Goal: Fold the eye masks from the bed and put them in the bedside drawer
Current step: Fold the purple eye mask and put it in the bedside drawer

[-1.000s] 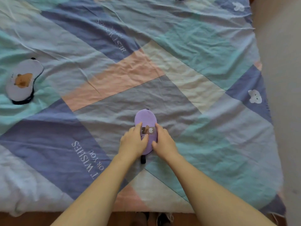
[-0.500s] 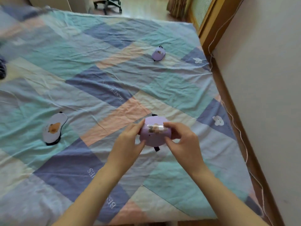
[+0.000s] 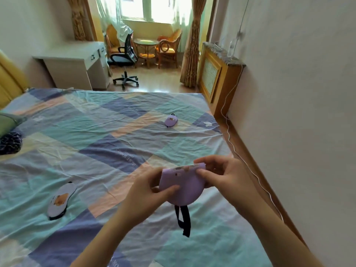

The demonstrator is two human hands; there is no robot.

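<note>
I hold a folded purple eye mask (image 3: 185, 186) in the air above the bed, its black strap hanging below it. My left hand (image 3: 148, 191) pinches its left side and my right hand (image 3: 223, 176) pinches its top right corner. A white eye mask (image 3: 61, 201) with a brown animal print lies unfolded on the bed (image 3: 107, 143) to the left. Another folded purple eye mask (image 3: 171, 120) lies farther away on the patchwork sheet. No drawer is in sight.
A white wall with a trailing white cable (image 3: 250, 166) runs along the bed's right side. A dark patterned cloth (image 3: 9, 142) lies at the bed's left edge. Beyond the bed stand a white desk (image 3: 77, 62), an office chair (image 3: 125, 56) and a wooden radiator cover (image 3: 217, 74).
Both hands lifted the folded purple mask off the sheet into the air. The view tilted up from the bed to take in the room.
</note>
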